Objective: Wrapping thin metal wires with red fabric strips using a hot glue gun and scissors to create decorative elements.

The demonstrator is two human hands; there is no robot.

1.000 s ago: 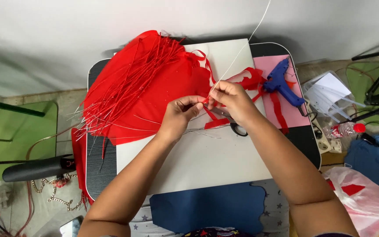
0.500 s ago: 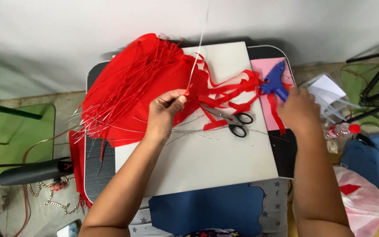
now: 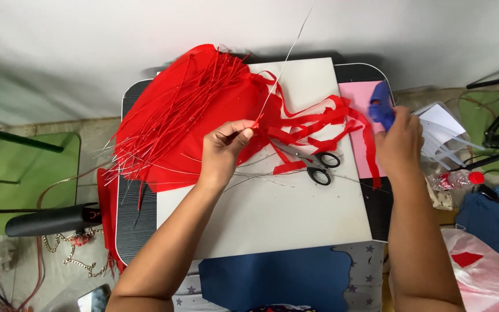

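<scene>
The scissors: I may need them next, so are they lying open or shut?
Shut. The scissors lie flat on the white board, blades together, black handles side by side, free of both hands.

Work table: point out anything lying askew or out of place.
The red sheet and its bundle of red-wrapped wires spill past the table edge at the left. Loose red strips lie tangled around the scissors.

White wall [image 3: 88, 52] behind small dark table [image 3: 137, 231] with white board [image 3: 272, 219]; green mats [image 3: 24, 173] on floor both sides, even light.
</scene>
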